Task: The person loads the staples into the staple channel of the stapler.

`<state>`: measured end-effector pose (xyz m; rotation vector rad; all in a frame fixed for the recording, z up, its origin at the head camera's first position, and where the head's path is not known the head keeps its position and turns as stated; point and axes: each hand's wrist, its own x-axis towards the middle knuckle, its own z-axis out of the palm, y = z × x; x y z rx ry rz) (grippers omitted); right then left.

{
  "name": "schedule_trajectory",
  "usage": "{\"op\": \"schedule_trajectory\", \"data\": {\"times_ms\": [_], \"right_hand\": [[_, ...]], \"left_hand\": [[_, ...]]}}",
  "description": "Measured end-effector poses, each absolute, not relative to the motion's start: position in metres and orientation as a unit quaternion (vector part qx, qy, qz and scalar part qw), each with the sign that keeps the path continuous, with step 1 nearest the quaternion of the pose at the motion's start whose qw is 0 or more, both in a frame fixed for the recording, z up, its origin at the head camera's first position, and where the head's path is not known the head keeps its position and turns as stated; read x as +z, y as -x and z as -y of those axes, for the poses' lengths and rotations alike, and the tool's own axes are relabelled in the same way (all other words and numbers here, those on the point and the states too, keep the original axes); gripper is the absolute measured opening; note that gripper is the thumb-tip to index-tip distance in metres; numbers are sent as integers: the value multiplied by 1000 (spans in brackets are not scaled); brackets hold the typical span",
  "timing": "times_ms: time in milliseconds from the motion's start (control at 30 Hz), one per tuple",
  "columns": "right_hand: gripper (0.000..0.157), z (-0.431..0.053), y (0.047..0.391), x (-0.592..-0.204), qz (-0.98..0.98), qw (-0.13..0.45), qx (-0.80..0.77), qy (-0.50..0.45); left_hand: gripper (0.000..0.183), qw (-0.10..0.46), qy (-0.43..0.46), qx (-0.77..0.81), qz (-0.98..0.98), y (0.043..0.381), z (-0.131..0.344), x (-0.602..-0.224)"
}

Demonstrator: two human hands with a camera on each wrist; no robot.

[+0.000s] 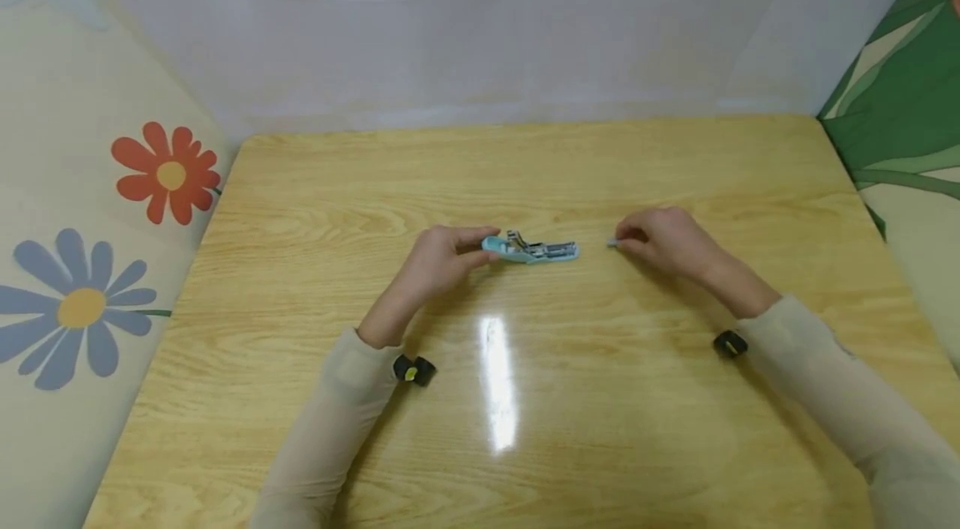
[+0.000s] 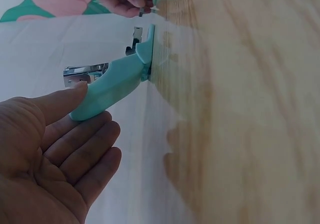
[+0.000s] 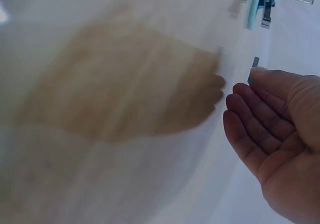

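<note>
A light-blue stapler lies swung open near the middle of the table, its metal parts exposed. My left hand pinches its left end between thumb and fingers. In the left wrist view the stapler's cover is tilted up, while its far end touches the tabletop. To the right, apart from the stapler, my right hand pinches a short strip of staples between thumb and forefinger. In the right wrist view the grey strip sticks out past the thumb tip.
The wood-grain table reflects a bright patch of light. A white sheet hangs behind its far edge. Painted panels with flowers and leaves stand at the sides. A small black device sits at each wrist.
</note>
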<state>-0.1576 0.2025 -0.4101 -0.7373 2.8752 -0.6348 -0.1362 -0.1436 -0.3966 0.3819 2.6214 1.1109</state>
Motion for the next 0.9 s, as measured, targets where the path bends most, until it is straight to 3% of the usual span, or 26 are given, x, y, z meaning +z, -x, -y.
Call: {"op": "schedule_trajectory", "data": {"times_ms": [533,900], "right_hand": [[12,-202,155,-382,-936,5,-242,256],[16,-183,159,-371,-934,12,-243,262]], "left_hand": [[40,133,-132,381,-906,134,140,-400],[40,137,-124,390,-902,136,138,-397]]}}
